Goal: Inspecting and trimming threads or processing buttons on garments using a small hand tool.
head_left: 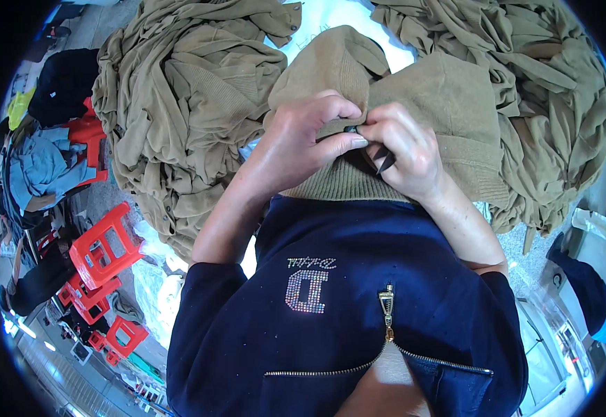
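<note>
A khaki knitted garment with a ribbed band lies gathered in front of my body. My left hand is closed, thumb and fingers pinching an edge of it. Close against it, my right hand is curled shut around a slim dark pointed tool, most of it hidden in the palm, so its kind does not show. A small dark round piece, looking like a button, sits between the fingertips of both hands. The garment's ribbed hem hangs below them, near my stomach.
Khaki knitwear is heaped in a large pile on the left and another on the right. A white lit surface shows between them. Red stools stand on the floor at left, near clear plastic bags. Another person's dark-clothed leg is at right.
</note>
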